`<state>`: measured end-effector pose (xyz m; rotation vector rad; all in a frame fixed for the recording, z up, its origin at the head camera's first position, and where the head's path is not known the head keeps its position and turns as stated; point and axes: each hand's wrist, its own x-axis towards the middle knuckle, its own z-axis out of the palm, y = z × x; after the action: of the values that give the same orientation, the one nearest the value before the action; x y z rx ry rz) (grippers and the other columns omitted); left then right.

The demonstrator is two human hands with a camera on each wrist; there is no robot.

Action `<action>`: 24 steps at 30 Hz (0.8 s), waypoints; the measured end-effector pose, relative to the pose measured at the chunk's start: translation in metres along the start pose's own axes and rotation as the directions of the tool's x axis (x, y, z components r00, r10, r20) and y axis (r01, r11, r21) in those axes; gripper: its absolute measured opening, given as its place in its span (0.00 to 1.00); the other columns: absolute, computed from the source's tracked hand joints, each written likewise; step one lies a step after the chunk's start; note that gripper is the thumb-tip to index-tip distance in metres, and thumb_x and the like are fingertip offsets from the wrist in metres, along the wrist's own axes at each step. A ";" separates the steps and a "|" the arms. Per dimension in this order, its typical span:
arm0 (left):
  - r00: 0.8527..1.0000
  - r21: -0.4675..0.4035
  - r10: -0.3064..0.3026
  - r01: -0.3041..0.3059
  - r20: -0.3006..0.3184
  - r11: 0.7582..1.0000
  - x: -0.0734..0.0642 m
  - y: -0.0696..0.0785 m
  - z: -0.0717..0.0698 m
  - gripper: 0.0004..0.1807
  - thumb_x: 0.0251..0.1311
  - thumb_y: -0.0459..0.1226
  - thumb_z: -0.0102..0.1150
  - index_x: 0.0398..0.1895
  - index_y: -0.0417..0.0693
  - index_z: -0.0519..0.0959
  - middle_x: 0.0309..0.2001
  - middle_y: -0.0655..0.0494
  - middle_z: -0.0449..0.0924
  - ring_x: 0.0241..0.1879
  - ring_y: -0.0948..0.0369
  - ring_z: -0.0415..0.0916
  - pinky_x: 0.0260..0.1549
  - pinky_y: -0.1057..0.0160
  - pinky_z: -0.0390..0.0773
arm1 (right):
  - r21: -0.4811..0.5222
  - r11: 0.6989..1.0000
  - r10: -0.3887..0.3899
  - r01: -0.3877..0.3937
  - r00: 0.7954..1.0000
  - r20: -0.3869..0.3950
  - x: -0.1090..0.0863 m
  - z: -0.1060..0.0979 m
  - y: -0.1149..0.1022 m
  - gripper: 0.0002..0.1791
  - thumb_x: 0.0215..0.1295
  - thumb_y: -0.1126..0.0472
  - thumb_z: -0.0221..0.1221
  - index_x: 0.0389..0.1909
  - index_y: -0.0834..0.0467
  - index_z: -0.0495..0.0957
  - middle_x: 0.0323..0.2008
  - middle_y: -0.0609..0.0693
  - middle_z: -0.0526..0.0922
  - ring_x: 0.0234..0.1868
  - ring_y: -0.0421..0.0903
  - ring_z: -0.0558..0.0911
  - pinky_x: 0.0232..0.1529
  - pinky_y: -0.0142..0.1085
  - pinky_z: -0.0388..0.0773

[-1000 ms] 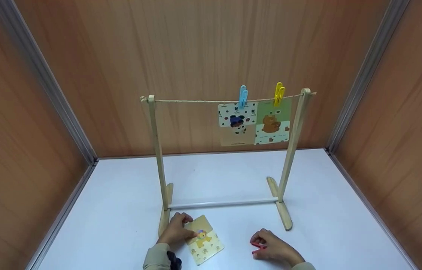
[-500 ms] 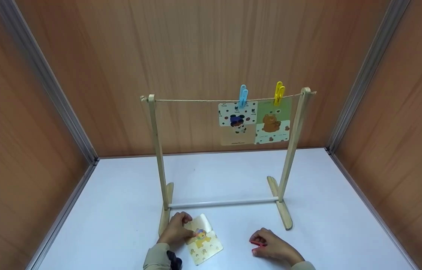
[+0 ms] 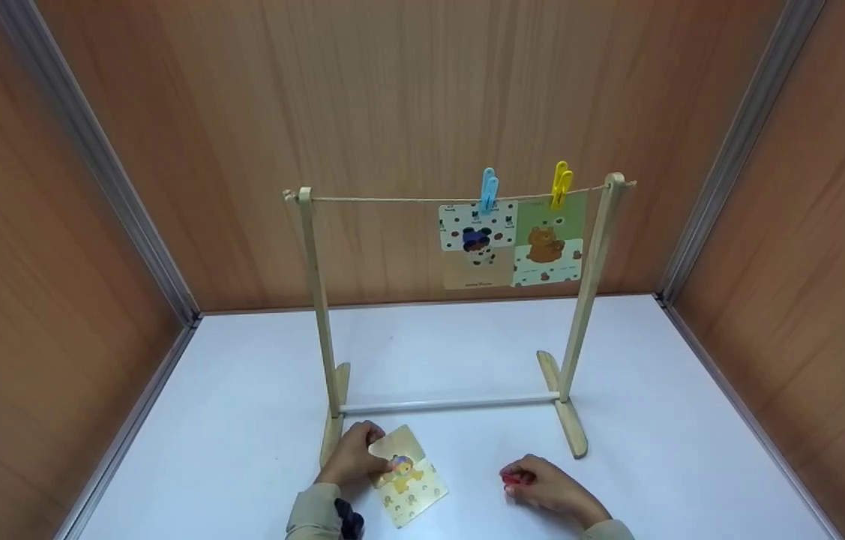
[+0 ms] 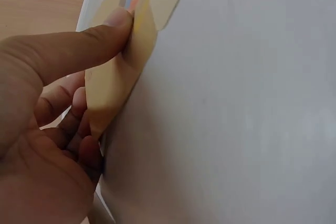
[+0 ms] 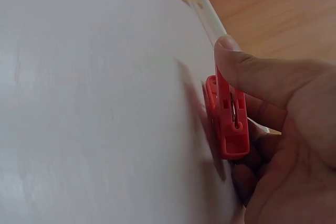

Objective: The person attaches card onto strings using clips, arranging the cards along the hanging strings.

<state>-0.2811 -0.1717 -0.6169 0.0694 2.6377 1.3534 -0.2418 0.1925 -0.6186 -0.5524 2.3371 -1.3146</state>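
My left hand [image 3: 354, 455] pinches the left edge of a yellow picture card [image 3: 409, 480] near the stand's left foot. In the left wrist view the thumb presses on the card's face [image 4: 118, 85], with the other fingers behind it. To the right, my right hand [image 3: 549, 486] holds a red clothespin [image 3: 516, 478] low over the white table. The right wrist view has this red clothespin [image 5: 229, 121] between thumb and fingers, its spring showing.
A wooden stand [image 3: 593, 285] carries a string [image 3: 385, 199]. A blue clothespin [image 3: 489, 191] clips a dotted panda card [image 3: 477, 259] to it, and a yellow clothespin [image 3: 561, 186] clips a green bear card [image 3: 544, 255] beside that. A white rod [image 3: 448, 405] joins the feet.
The red clothespin has turned within my right hand's fingers, and those fingers have drawn closer together. My left hand and the yellow card stay nearly in place.
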 end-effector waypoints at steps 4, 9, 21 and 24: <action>1.000 0.012 -0.006 0.006 -0.002 1.000 0.000 0.001 -0.003 0.26 0.35 0.30 0.77 0.42 0.40 0.76 0.39 0.49 0.72 0.38 0.56 0.70 0.38 0.60 0.73 | 0.004 1.000 -0.007 0.007 1.000 0.000 0.001 -0.002 0.000 0.20 0.64 0.54 0.61 0.52 0.63 0.78 0.42 0.51 0.77 0.39 0.41 0.71 0.40 0.28 0.69; 0.999 -0.046 0.031 -0.030 0.020 0.999 -0.003 0.001 -0.007 0.24 0.40 0.28 0.71 0.45 0.41 0.76 0.41 0.48 0.75 0.39 0.56 0.72 0.38 0.60 0.74 | 0.056 0.998 0.011 -0.010 1.000 -0.014 0.001 -0.003 0.000 0.22 0.64 0.54 0.62 0.52 0.65 0.77 0.43 0.52 0.78 0.41 0.41 0.73 0.39 0.27 0.70; 0.995 -0.281 -0.100 0.101 0.016 0.954 -0.003 0.006 -0.008 0.23 0.58 0.31 0.60 0.58 0.42 0.72 0.49 0.47 0.78 0.46 0.57 0.76 0.48 0.58 0.75 | 0.231 0.971 0.074 -0.055 0.995 -0.074 0.004 -0.010 -0.008 0.24 0.63 0.58 0.62 0.53 0.71 0.73 0.38 0.50 0.81 0.36 0.41 0.79 0.35 0.34 0.78; 0.986 -0.367 -0.167 0.162 0.018 0.916 -0.003 0.008 -0.008 0.23 0.60 0.34 0.59 0.59 0.43 0.71 0.52 0.46 0.77 0.48 0.56 0.77 0.47 0.59 0.76 | 0.273 0.960 0.083 -0.053 0.992 -0.097 0.005 -0.011 -0.009 0.25 0.63 0.58 0.62 0.53 0.73 0.71 0.40 0.51 0.81 0.37 0.41 0.79 0.38 0.35 0.80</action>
<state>-0.2800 -0.1735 -0.6054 -0.2083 2.2895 1.7607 -0.2500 0.1932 -0.6060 -0.3193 2.1855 -1.6324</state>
